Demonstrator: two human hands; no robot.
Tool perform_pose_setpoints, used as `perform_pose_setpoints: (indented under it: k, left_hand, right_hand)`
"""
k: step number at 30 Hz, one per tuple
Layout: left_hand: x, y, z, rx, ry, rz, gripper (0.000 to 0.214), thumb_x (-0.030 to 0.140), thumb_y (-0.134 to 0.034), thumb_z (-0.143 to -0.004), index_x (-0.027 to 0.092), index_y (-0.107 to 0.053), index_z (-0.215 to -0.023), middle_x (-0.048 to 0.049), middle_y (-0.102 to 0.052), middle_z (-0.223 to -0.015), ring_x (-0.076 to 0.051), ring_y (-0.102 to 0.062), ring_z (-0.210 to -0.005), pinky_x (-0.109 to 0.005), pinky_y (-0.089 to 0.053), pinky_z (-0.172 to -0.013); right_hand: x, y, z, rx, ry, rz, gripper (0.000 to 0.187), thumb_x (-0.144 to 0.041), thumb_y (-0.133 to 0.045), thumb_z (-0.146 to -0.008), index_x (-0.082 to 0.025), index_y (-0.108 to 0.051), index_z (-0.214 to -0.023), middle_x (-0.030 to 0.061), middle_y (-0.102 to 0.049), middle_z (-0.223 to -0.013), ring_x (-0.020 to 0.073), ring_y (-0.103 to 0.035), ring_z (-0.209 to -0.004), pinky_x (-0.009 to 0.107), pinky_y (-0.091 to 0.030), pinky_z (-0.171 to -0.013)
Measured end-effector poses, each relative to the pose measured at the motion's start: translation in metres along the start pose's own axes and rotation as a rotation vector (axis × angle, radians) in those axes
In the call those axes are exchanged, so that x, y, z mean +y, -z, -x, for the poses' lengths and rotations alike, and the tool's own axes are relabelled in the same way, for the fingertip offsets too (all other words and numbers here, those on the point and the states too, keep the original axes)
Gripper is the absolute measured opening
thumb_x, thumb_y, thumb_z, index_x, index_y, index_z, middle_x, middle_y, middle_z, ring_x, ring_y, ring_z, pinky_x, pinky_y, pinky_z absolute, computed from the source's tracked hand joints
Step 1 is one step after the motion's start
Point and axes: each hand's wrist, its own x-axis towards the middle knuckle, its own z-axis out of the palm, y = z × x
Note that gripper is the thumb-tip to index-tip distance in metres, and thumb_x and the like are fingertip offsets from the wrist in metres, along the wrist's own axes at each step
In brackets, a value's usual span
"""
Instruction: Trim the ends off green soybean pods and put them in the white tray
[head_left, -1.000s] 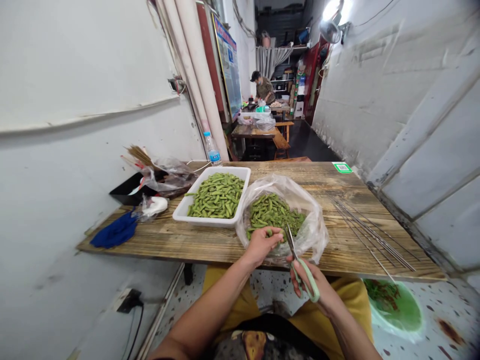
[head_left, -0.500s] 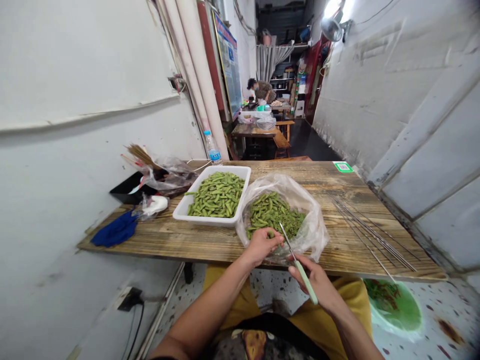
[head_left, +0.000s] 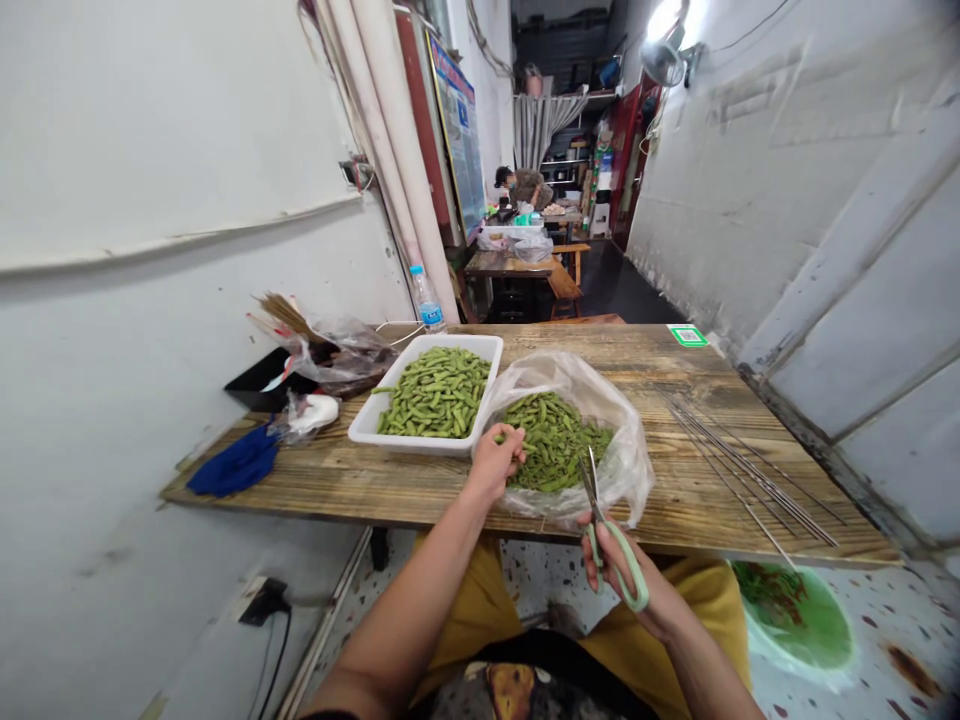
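Observation:
My left hand [head_left: 498, 462] is closed in a pinch at the left side of a clear plastic bag [head_left: 634, 455]; a bit of a green edamame pod shows between its fingers. The opened bag holds a heap of edamame pods [head_left: 551, 435], with small trimmed bits among them. In my right hand [head_left: 622, 565] is a pair of scissors [head_left: 636, 580] with pale green handles. Their blades are parted and point up over the bag's near edge. To the left, a white plastic tray [head_left: 414, 443] is filled with more pods.
Several metal skewers [head_left: 739, 460] lie on the wooden table [head_left: 427, 490] at right. At left are a blue cloth [head_left: 234, 462], a black box [head_left: 259, 385] and a water bottle [head_left: 428, 302]. A green bin [head_left: 814, 630] stands below right. Another person [head_left: 527, 187] bends over a far table.
My left hand has moved left and up, away from the scissors toward the tray. The scissors have turned in my right hand, and their blades now stand apart.

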Motion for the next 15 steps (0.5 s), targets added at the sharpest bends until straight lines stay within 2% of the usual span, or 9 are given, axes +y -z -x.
perform_pose_setpoints:
  k: [2,4,7,11,15]
  left_hand:
    - [-0.003,0.002,-0.003,0.044,-0.175,-0.336,0.018,0.033,-0.058,-0.077,0.017,-0.060,-0.086,-0.0011,-0.059,-0.063,-0.014,-0.057,-0.063,-0.019,-0.034,-0.049]
    - [-0.005,0.002,-0.004,0.026,-0.288,-0.698,0.017,0.025,-0.057,-0.078,0.018,-0.066,-0.091,-0.0076,-0.068,-0.083,-0.020,-0.061,-0.084,-0.025,-0.043,-0.066]
    - [-0.001,-0.001,-0.004,-0.036,-0.263,-1.096,0.022,0.019,-0.054,-0.080,0.019,-0.069,-0.096,-0.0125,-0.069,-0.097,-0.026,-0.060,-0.097,-0.032,-0.042,-0.081]
    - [0.012,-0.010,-0.005,-0.109,-0.224,-1.319,0.019,0.016,-0.055,-0.078,0.013,-0.071,-0.088,-0.0204,-0.068,-0.093,-0.032,-0.062,-0.095,-0.038,-0.042,-0.081]
    - [0.022,-0.012,-0.010,-0.163,-0.233,-1.343,0.010,0.014,-0.060,-0.074,0.012,-0.070,-0.076,-0.0208,-0.068,-0.087,-0.032,-0.062,-0.093,-0.037,-0.043,-0.082]
  right_hand:
    - [-0.001,-0.001,0.001,-0.020,-0.008,-0.016,0.043,-0.056,-0.063,-0.075,-0.021,-0.056,-0.100,-0.0013,-0.052,-0.072,0.0118,-0.050,-0.057,0.024,-0.043,-0.050]
    - [-0.001,-0.002,0.001,-0.019,-0.007,0.004,0.041,-0.055,-0.062,-0.076,-0.021,-0.055,-0.099,-0.0021,-0.050,-0.070,0.0112,-0.048,-0.055,0.023,-0.042,-0.049]
    - [0.000,-0.001,0.001,-0.014,-0.011,0.042,0.041,-0.056,-0.061,-0.077,-0.021,-0.055,-0.097,-0.0037,-0.049,-0.066,0.0103,-0.046,-0.052,0.023,-0.040,-0.047]
    - [-0.002,-0.004,0.003,-0.020,-0.025,0.038,0.041,-0.057,-0.062,-0.075,-0.021,-0.055,-0.095,-0.0046,-0.050,-0.065,0.0090,-0.047,-0.050,0.021,-0.039,-0.045]
    - [-0.005,-0.008,0.005,0.000,-0.038,0.021,0.042,-0.058,-0.061,-0.075,-0.020,-0.054,-0.091,-0.0046,-0.050,-0.065,0.0082,-0.047,-0.049,0.020,-0.040,-0.044]
